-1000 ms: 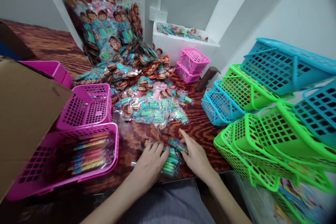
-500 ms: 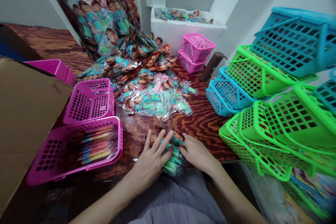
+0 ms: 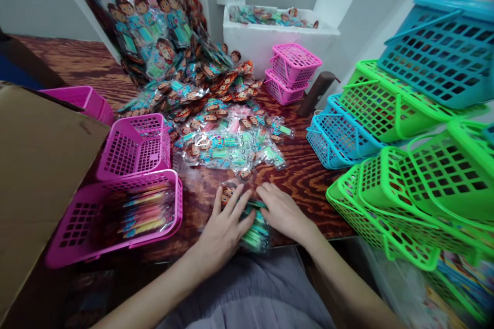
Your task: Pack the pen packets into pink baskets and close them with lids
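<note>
At the table's front edge lies a small stack of clear plastic packets with green strips and cartoon doll heads. My left hand rests across the stack's left side, fingers spread and thumb lying over the packets. From the right, my right hand has its fingers bent over the upper right edge of the same stack, apparently pinching it; its fingertips are partly hidden. Just beyond the hands, a loose heap of similar packets spreads over the table.
Pink baskets stand at left, the front one holding packets in a row, beside a cardboard box. Green baskets and blue baskets are stacked at right. Behind are a white foam box, small pink baskets and a dark cylinder.
My right hand has shifted slightly left and upward over the stack, its fingers now further over the packets. My left hand stays spread there. The view has shifted slightly.
</note>
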A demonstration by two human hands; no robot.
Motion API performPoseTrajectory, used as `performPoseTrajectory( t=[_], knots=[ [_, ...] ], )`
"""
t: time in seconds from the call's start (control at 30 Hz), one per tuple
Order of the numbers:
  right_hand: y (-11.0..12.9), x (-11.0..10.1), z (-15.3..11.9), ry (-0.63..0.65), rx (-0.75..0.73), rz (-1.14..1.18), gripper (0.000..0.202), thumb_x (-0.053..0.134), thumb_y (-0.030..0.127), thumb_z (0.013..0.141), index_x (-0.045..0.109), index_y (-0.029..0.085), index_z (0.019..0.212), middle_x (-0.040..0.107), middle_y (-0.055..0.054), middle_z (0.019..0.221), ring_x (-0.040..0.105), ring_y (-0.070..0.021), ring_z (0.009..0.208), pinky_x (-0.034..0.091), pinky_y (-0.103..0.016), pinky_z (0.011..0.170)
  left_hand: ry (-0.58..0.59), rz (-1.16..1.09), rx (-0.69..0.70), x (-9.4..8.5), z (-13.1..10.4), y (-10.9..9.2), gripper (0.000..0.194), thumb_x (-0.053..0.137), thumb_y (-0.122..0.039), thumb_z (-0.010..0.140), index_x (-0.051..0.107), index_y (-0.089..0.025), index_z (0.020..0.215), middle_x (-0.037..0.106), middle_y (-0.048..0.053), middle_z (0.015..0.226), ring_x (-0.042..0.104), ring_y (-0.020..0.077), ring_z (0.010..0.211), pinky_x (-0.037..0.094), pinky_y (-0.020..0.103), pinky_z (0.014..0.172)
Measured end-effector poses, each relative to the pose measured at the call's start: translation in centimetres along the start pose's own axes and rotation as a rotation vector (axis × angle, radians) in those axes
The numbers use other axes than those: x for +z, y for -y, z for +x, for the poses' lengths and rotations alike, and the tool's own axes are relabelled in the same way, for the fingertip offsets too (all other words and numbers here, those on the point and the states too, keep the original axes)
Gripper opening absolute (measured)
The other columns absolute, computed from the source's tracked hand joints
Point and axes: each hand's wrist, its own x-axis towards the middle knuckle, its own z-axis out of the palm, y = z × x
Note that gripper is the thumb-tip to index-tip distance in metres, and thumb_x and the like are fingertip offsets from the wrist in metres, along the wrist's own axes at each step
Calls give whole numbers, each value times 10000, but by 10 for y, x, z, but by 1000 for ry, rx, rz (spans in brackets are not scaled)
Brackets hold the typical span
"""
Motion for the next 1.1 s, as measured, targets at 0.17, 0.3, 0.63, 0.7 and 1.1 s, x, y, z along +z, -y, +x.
performPoseTrajectory(
  t=[0.17, 0.3, 0.63, 0.7, 1.1],
  knots=[
    [-32, 2, -13, 14, -37, 554, 424, 568, 95, 802, 576, 242, 1200, 634, -33, 1189, 568, -198, 1134, 426, -366, 1018, 78, -155, -62, -2, 1, 3, 627, 747, -382, 805, 511, -265, 1373, 198, 163, 1637, 195, 395, 1491, 116, 625, 1191],
    [-35, 16, -16, -22, 52, 1009, 356, 597, 356, 910, 587, 238, 1246, 632, -54, 1282, 564, -226, 1220, 421, -381, 1062, 64, -180, -90, -3, -2, 0, 649, 742, -263, 798, 488, -268, 1395, 61, 162, 1665, 95, 376, 1520, 201, 589, 1179],
    [-12, 47, 10, -198, 89, 1027, 330, 503, 512, 961, 643, 216, 995, 657, -15, 979, 606, -189, 986, 452, -287, 904, 126, -207, -135, -10, 10, 1, 623, 763, -356, 786, 529, -259, 1356, 75, 198, 1656, -26, 441, 1515, -18, 758, 1119],
    [-14, 44, 6, -199, 100, 983, 314, 484, 495, 969, 630, 216, 968, 635, -6, 935, 597, -177, 938, 452, -275, 864, 140, -205, -127, -10, 9, 2, 643, 768, -380, 782, 519, -259, 1362, 88, 205, 1652, -20, 440, 1515, -35, 749, 1123],
    [-18, 17, 0, -160, 32, 582, 271, 531, 380, 954, 567, 207, 748, 581, 21, 775, 566, -145, 776, 428, -248, 725, 158, -171, 10, 0, 10, 12, 573, 638, -377, 859, 485, -216, 1388, 520, 142, 1409, 357, 322, 1422, 17, 635, 1210]
  ],
)
